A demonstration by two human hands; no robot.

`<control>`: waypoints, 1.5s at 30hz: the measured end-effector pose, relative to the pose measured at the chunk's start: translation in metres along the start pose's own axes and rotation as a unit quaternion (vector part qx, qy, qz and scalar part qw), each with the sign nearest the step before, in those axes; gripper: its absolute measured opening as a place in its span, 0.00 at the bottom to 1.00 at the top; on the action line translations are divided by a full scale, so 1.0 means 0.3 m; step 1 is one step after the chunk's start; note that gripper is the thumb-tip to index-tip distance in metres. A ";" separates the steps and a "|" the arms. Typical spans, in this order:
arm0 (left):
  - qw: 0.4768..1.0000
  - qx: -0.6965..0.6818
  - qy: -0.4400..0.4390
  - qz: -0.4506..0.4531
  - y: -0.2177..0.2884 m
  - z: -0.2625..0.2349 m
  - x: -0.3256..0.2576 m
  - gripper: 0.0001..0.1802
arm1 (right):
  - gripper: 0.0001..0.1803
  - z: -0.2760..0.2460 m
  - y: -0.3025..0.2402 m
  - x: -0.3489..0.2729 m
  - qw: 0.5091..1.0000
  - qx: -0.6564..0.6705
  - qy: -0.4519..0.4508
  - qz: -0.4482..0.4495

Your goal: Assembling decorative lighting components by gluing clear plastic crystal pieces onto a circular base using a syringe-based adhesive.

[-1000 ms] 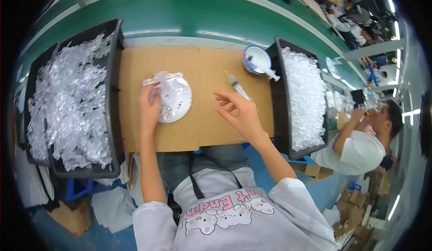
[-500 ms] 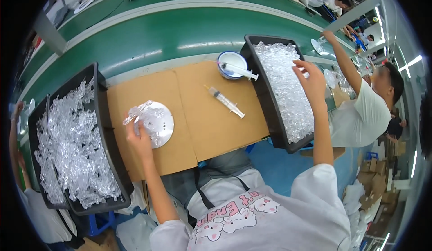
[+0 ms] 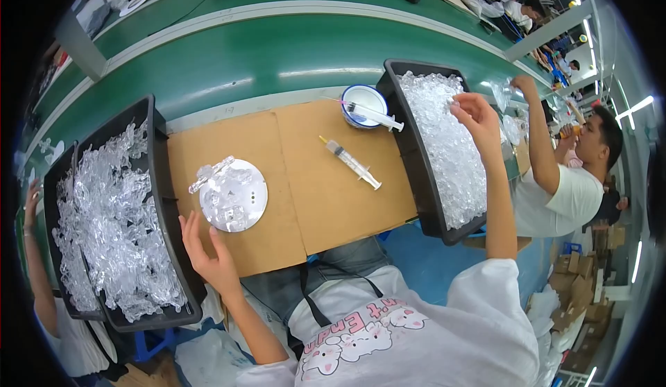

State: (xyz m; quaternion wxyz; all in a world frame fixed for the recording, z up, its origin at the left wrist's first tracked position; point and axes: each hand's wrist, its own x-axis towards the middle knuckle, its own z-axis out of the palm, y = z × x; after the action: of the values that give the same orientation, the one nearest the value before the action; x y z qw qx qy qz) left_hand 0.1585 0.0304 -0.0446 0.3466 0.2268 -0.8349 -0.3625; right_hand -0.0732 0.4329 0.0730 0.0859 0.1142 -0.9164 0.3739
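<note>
My left hand (image 3: 210, 258) is open, fingers apart and holding nothing, just in front of a white round disc (image 3: 258, 208). Clear plastic pieces (image 3: 232, 187) lie on the disc, and one sticks out past its upper left rim. Over the right black bin (image 3: 451, 236), filled with small clear pieces (image 3: 437, 134), my right hand (image 3: 480, 125) has thumb and fingers pinched together. Whatever they grip is too small to make out. Between the hands, a syringe (image 3: 350, 163) with a yellow tip lies on the cardboard (image 3: 312, 213).
Another syringe (image 3: 374, 116) rests across a white bowl with a blue rim (image 3: 363, 99) beside the right bin. At left stands a black bin (image 3: 161, 200) heaped with larger clear pieces (image 3: 118, 227). Co-workers sit on both sides; the right one has an arm (image 3: 544, 137) raised.
My left hand has let go of the clear pieces on the disc, drawn back toward me and opened. My right hand stays pinched over the right bin.
</note>
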 end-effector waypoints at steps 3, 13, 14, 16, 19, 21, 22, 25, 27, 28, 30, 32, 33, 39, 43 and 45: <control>1.000 0.001 -0.011 0.004 0.048 -0.036 -0.017 0.15 | 0.15 0.069 -0.130 -0.083 0.965 0.249 -0.069 0.055; 0.998 0.001 -0.053 0.047 0.048 0.011 -0.047 0.17 | 0.11 0.712 -0.448 -0.311 0.926 0.287 -0.228 0.092; 0.996 0.012 -0.064 0.062 0.043 0.012 -0.047 0.17 | 0.11 0.767 -0.465 -0.304 0.934 0.255 -0.238 0.074; 0.996 0.020 -0.067 0.059 0.028 0.023 -0.046 0.18 | 0.11 0.850 -0.476 -0.293 0.940 0.223 -0.252 0.055; 0.990 0.033 -0.087 0.103 0.009 0.057 -0.030 0.19 | 0.12 0.912 -0.473 -0.292 0.956 0.177 -0.233 0.006; 0.989 0.033 -0.098 0.109 -0.021 0.090 -0.025 0.17 | 0.12 0.922 -0.475 -0.299 0.973 0.089 -0.213 -0.014; 0.987 0.031 -0.108 0.118 -0.032 0.106 -0.020 0.16 | 0.12 0.925 -0.474 -0.299 0.973 0.089 -0.214 -0.013; 0.978 0.091 -0.116 0.146 -0.037 0.132 0.005 0.12 | 0.13 0.931 -0.467 -0.297 0.972 0.071 -0.212 -0.070; 0.976 0.102 -0.111 0.156 -0.034 0.148 0.005 0.10 | 0.14 0.939 -0.447 -0.288 0.969 0.105 -0.207 -0.090; 0.975 0.116 -0.102 0.163 -0.037 0.158 0.007 0.08 | 0.14 0.931 -0.440 -0.284 0.970 0.106 -0.203 -0.086; 0.974 0.111 -0.103 0.168 -0.031 0.171 0.011 0.07 | 0.15 0.895 -0.428 -0.277 0.964 0.073 -0.250 -0.056; 0.974 0.115 -0.103 0.166 -0.046 0.175 0.002 0.06 | 0.15 0.824 -0.416 -0.311 0.966 0.101 -0.236 -0.003; 0.977 0.110 -0.103 0.154 -0.050 0.169 -0.002 0.06 | 0.15 0.785 -0.395 -0.329 0.965 0.129 -0.225 0.047; 0.984 0.078 -0.110 0.119 -0.029 0.172 0.004 0.06 | 0.19 0.546 -0.146 -0.331 0.991 -0.073 -0.031 -0.110; 0.989 0.080 -0.087 0.092 -0.013 0.182 -0.002 0.06 | 0.19 0.545 -0.080 -0.340 0.996 -0.035 -0.057 -0.066; 0.987 0.107 -0.084 0.090 0.002 0.184 -0.006 0.06 | 0.19 0.537 -0.044 -0.336 0.994 -0.014 -0.071 -0.078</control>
State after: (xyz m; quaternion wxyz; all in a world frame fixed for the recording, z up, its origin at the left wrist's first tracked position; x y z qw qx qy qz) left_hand 0.1186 0.0566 -0.0723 0.2801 0.1549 -0.9120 -0.2565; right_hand 0.0154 0.3247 -0.0564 0.0510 0.2101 -0.9136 0.3444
